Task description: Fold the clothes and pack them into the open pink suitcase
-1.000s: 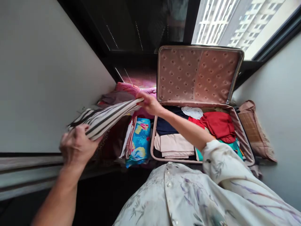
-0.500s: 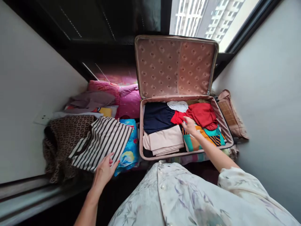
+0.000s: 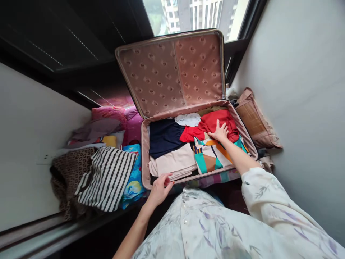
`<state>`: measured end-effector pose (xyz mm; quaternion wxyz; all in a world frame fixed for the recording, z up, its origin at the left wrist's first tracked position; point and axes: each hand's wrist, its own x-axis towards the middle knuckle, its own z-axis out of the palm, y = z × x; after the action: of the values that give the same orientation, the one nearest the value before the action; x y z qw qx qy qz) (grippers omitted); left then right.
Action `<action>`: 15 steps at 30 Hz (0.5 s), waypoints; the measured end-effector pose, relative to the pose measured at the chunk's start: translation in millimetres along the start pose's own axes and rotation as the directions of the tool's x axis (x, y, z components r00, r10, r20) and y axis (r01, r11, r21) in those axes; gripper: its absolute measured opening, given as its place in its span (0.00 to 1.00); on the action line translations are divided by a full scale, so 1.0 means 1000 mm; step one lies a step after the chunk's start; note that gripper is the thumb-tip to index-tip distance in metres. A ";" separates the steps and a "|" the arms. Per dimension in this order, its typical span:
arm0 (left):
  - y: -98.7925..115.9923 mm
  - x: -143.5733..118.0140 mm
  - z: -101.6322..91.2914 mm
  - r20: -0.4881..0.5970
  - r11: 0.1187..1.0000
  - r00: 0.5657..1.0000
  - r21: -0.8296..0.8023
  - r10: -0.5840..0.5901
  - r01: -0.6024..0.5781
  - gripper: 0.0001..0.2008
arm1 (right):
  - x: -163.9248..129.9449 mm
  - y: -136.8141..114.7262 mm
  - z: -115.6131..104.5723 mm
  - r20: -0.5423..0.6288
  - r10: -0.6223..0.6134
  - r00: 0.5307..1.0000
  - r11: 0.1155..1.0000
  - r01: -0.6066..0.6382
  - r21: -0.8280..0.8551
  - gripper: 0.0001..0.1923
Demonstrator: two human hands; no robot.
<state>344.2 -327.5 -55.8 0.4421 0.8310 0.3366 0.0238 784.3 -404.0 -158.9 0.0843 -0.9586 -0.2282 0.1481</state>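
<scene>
Head view, right hand (image 3: 221,131) flat on red garment (image 3: 219,122), left hand (image 3: 159,188) seemingly gripping suitcase rim (image 3: 146,169)

Off to the side there's a black-and-white striped top (image 3: 107,178) lying over a brown patterned cloth (image 3: 67,169), a blue floral fabric (image 3: 133,180) just beside it, pink bedding (image 3: 118,117) behind, and a tan woven cushion (image 3: 254,120) against the wall.

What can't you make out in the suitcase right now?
- Head view: red garment partly hidden under the right hand.
- Suitcase bottom hidden by folded clothes.
- Left hand on the near rim: grip unclear, fingertips hidden.
- Clothes beneath the striped garment covered.
</scene>
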 end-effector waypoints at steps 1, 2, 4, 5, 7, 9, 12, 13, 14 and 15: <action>0.007 0.000 0.008 0.013 1.000 1.000 0.000 -0.006 0.006 0.18 | 0.007 -0.004 0.002 -0.010 0.000 1.000 1.000 0.000 -0.001 0.59; 0.013 0.000 0.015 0.024 1.000 1.000 0.001 -0.013 0.013 0.18 | 0.013 -0.007 0.001 -0.024 -0.007 1.000 1.000 0.007 0.001 0.58; 0.023 0.000 0.027 0.041 1.000 0.999 0.004 -0.027 0.027 0.17 | 0.026 -0.006 -0.004 -0.054 -0.036 0.998 0.999 0.037 0.017 0.52; 0.027 0.001 0.031 0.045 0.999 0.998 0.000 -0.036 0.036 0.17 | 0.033 -0.003 -0.008 -0.060 -0.048 0.997 0.998 0.050 0.033 0.48; 0.032 0.005 0.038 0.038 0.998 0.998 -0.018 -0.054 0.055 0.16 | 0.046 0.011 -0.022 -0.054 -0.049 0.997 0.993 0.054 0.104 0.38; 0.035 0.010 0.043 0.023 0.995 0.996 -0.053 -0.082 0.083 0.17 | 0.059 0.029 -0.038 -0.045 -0.018 0.999 0.977 0.027 0.212 0.29; 0.033 0.021 0.052 0.021 0.976 0.988 -0.154 -0.154 0.156 0.18 | 0.068 0.056 -0.070 -0.109 -0.019 0.994 0.915 0.061 0.398 0.14; 0.031 0.026 0.056 0.033 0.961 0.983 -0.205 -0.183 0.186 0.20 | 0.067 0.065 -0.082 -0.161 -0.034 0.986 0.877 0.106 0.469 0.11; 0.029 0.032 0.060 0.049 0.940 0.976 -0.263 -0.212 0.217 0.21 | 0.064 0.073 -0.095 -0.219 -0.047 0.975 0.829 0.160 0.535 0.09; 0.028 0.039 0.064 0.063 0.914 0.969 -0.321 -0.240 0.247 0.22 | 0.058 0.082 -0.109 -0.277 -0.055 0.959 0.776 0.216 0.593 0.08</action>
<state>411.1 -361.8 -84.0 0.5770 0.6980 0.4238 0.0146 903.1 -459.8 -89.1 0.4307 -0.8698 -0.2238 0.0889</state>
